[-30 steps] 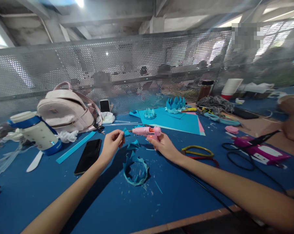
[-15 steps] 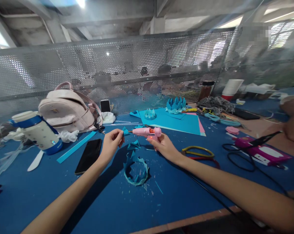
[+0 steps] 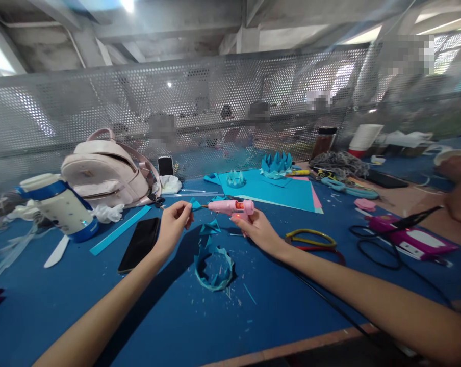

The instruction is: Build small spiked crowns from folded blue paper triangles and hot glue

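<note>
My left hand (image 3: pixel 174 226) pinches a small folded teal paper piece (image 3: pixel 196 205) above the blue table. My right hand (image 3: pixel 256 228) grips a pink glue gun (image 3: pixel 230 206), its nozzle pointing left at that paper piece and nearly touching it. Just below the hands a teal paper crown ring (image 3: pixel 213 262) lies on the table, with another folded teal piece (image 3: pixel 210 227) beside it.
A black phone (image 3: pixel 139 243), a teal paper strip (image 3: pixel 119 230), a white-and-blue bottle (image 3: pixel 58 207) and a pink backpack (image 3: pixel 106 173) sit left. Teal paper sheets (image 3: pixel 276 191) with finished crowns (image 3: pixel 276 163) lie behind. Yellow-handled pliers (image 3: pixel 310 236), cables and a magenta tool (image 3: pixel 410 238) are right.
Almost nothing differs; the view has shifted slightly and both hands hold the same pose, with the glue gun nozzle staying at the paper piece.
</note>
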`<act>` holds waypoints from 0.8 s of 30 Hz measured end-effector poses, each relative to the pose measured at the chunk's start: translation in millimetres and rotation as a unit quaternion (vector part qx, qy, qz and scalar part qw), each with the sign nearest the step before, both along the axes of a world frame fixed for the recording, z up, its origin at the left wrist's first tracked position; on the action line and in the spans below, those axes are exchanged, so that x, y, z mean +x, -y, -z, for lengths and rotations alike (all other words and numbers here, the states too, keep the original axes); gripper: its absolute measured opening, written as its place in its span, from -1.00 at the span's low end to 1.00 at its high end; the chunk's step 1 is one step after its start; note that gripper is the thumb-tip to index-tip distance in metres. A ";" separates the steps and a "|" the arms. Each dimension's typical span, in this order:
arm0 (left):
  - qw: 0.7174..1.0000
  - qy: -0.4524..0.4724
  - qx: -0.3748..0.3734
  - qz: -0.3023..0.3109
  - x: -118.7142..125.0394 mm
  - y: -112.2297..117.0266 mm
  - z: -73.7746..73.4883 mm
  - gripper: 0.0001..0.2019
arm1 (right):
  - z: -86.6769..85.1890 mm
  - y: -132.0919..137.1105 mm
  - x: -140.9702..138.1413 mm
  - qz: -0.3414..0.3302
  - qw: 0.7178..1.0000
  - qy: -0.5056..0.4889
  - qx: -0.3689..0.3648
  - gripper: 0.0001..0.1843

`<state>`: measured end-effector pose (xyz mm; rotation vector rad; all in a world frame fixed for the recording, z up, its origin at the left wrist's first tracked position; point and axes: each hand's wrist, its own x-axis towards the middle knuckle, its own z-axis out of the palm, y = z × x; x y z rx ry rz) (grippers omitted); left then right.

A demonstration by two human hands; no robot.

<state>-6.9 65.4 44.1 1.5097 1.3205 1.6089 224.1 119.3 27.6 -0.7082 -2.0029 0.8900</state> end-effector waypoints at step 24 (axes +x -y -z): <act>1.000 0.024 -0.018 0.010 1.2 -0.6 1.7 -0.65 | 2.6 -2.1 -0.2 0.008 1.000 0.018 0.000 -0.56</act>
